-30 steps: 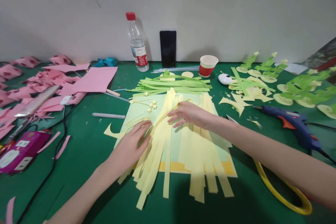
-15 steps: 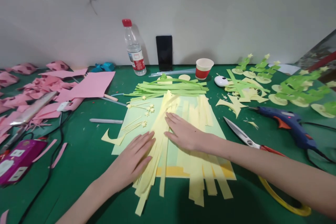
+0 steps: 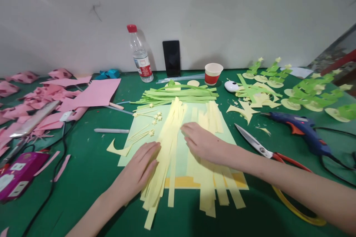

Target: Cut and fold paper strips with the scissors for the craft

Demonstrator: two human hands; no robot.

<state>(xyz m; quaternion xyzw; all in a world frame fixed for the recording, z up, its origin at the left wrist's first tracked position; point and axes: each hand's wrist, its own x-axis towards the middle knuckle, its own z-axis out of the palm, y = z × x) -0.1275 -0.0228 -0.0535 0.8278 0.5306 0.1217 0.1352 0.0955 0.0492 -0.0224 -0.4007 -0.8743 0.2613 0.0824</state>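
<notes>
My left hand (image 3: 139,164) lies with fingers stretched along the left edge of a bundle of pale yellow paper strips (image 3: 166,148). Just right of that bundle, my right hand (image 3: 204,142) rests over a pale green sheet (image 3: 180,174), its fingers slightly bent and thumb apart, holding nothing I can see. More yellow strips (image 3: 208,196) fan out beneath and below that hand, overhanging the sheet's near edge. Thin strips with small yellow paper stars (image 3: 151,132) lie on the sheet's left side. Green paper strips (image 3: 178,95) are piled along its far edge.
Scissors (image 3: 261,150) and a blue glue gun (image 3: 303,127) lie at right, near the right forearm. Finished green paper pieces (image 3: 311,94) stand beyond. A bottle (image 3: 142,61), phone (image 3: 171,58) and paper cup (image 3: 213,74) line the wall. Pink paper (image 3: 97,92) and a purple power strip (image 3: 22,174) are left.
My right hand has slid right, off the bundle of yellow strips, with its fingers more bent. My left hand has drawn slightly left. The view has shifted a little.
</notes>
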